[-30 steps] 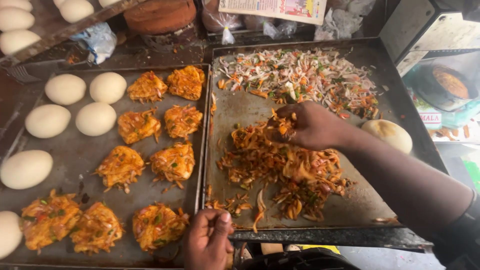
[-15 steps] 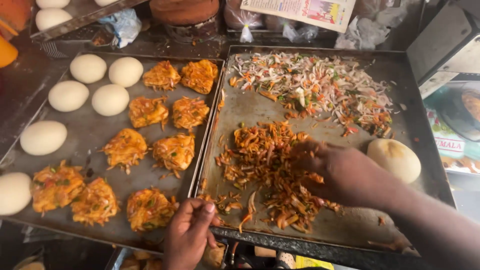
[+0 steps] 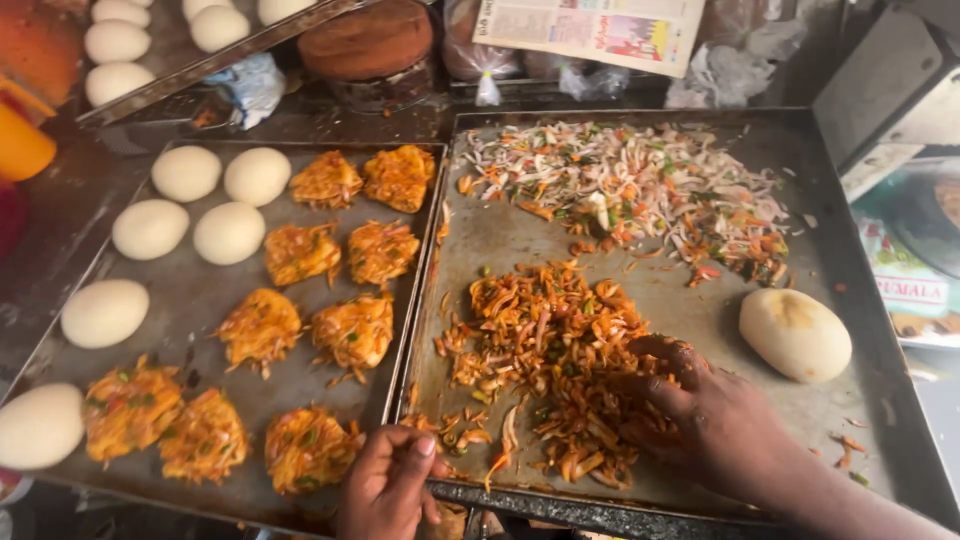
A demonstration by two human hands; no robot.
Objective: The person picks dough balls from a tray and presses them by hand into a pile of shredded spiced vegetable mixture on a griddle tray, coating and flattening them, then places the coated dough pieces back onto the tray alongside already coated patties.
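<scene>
- Right hand (image 3: 715,420): lower right of the frame, palm down, fingers spread and curled into the heap of orange spiced vegetable shreds (image 3: 545,350); it grips a clump of shreds at the heap's lower right edge.
- Left hand (image 3: 385,485): bottom centre, fingers clamped over the front rim of the right tray (image 3: 480,225), thumb on top, at the seam beside the left tray (image 3: 190,300).
- Shred heap: centre of the right tray, loose strands scattered toward the front rim.
- Pale vegetable mix (image 3: 640,190): white, green and orange strips across the upper part of the right tray, apart from the orange heap.
- Dough ball (image 3: 795,335): right side of the right tray, near the right hand, not touching it.
- Left tray: orange patties (image 3: 350,330) in paired rows on its right half, white dough rounds (image 3: 150,228) on its left half.
- Printed paper sheet (image 3: 590,30): top centre, rectangular, white with coloured blocks, lying tilted.
- Clear plastic bags (image 3: 720,70): top right, crumpled.
- Labelled package (image 3: 905,290): right edge, green with a red-and-white band.
</scene>
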